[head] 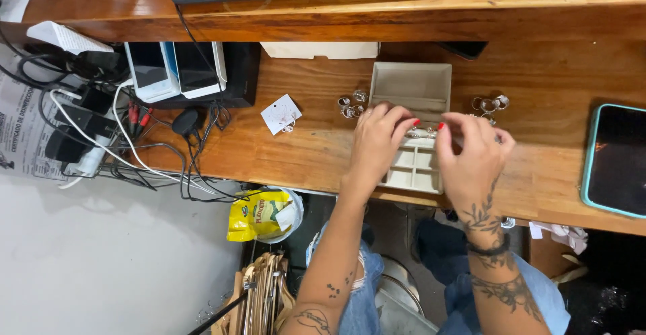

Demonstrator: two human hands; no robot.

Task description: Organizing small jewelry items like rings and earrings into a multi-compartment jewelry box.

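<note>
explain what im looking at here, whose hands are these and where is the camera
There is no machine here. A person wears a camera on the head, and it looks down at their own two bare hands over a wooden desk.

The left hand and the right hand meet over a small pale box with little compartments and an open lid. The fingertips seem to pinch small silvery rings at the box's middle, though the view is too small to say which hand holds what.

More rings lie loose on the desk to the left and right of the box. A small white card lies further left, a phone in a teal case at the right edge, and chargers and cables at the left.
</note>
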